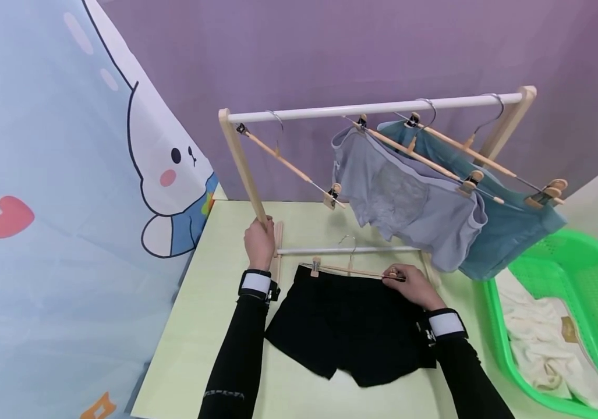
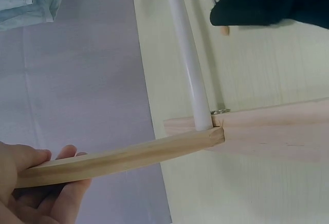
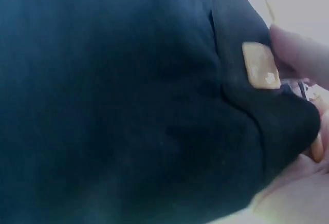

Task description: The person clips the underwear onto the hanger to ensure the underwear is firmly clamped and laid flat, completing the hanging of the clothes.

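My left hand point(image 1: 259, 245) grips the left wooden upright point(image 1: 243, 166) of a clothes rack, and the left wrist view shows the fingers curled round it. Black shorts point(image 1: 351, 326) hang below the lower white bar, on a wooden clip hanger point(image 1: 351, 270). My right hand point(image 1: 418, 287) pinches the right end of that hanger, by the waistband. One wooden clip point(image 1: 316, 267) sits on the waistband's left part. In the right wrist view another clip point(image 3: 261, 66) lies on the black cloth beside the thumb; part of the hand is hidden by the cloth.
From the upper bar point(image 1: 330, 110) hang a bare clip hanger point(image 1: 283, 160), lilac shorts point(image 1: 398, 186) and teal shorts point(image 1: 513, 233). A green basket point(image 1: 592, 250) with cream clothing point(image 1: 534, 326) stands at right on the pale table point(image 1: 188, 361).
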